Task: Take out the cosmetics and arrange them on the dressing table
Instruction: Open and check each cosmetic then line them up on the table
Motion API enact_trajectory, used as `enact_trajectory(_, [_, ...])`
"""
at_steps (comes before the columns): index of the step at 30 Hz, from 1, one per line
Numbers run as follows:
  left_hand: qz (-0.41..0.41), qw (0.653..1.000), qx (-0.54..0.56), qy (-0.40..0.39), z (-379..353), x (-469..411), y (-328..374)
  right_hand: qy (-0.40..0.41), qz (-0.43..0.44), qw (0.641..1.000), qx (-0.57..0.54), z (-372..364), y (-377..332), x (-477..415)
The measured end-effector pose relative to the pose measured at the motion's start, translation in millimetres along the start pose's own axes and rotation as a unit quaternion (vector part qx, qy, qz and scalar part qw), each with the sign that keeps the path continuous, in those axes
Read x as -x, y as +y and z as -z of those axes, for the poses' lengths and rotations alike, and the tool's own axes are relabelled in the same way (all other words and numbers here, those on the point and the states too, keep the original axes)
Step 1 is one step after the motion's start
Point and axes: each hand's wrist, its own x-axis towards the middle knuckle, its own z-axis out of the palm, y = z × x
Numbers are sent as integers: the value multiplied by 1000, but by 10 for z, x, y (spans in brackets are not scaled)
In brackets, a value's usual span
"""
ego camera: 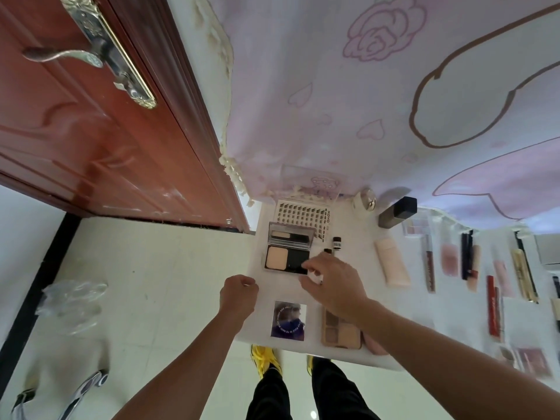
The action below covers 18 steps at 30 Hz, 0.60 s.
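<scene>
Pinching the open compact (pixel 277 257) by its near corner, right hand (pixel 336 283) may tip the small bottle (pixel 337 243) alongside; left hand (pixel 239 294) fisted, apparently empty

**Student:** How is the scene lit?

**Tutor:** Bright, diffuse and even. The white bench (pixel 357 268) and pale floor (pixel 151 268) are almost washed out. Shadows are soft and faint, as beside the dark box (pixel 397 212).

**Student:** Any glare?

**Tutor:** A dull sheen on the red door (pixel 91 137) and sharp highlights on its metal handle (pixel 63 54).

**Student:** And sharpness?

**Tutor:** Fair at centre, where the open compact (pixel 288 253) reads clearly. The row of tubes (pixel 485 268) towards the right edge is smeared. Wide-angle curvature bends the door frame and the bench edge.
</scene>
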Motion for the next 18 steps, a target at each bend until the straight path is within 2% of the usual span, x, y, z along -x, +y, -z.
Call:
enact_trajectory(3, [5,1000,-8,-2,32,31,-114,-84,31,994,58,-272,-45,260])
enact_trajectory(6, [3,1000,3,-9,47,41,-174,-135,50,979,147,-561,-26,382])
enact_trajectory(10, [-4,999,15,-30,82,60,-233,-127,34,968,216,-828,3,451])
enact_trajectory(15, [-26,998,36,-54,171,99,-259,-99,10,979,179,-800,18,446])
enact_trajectory(18, [-51,994,53,-77,252,182,-110,-83,-46,993,72,-501,-33,414])
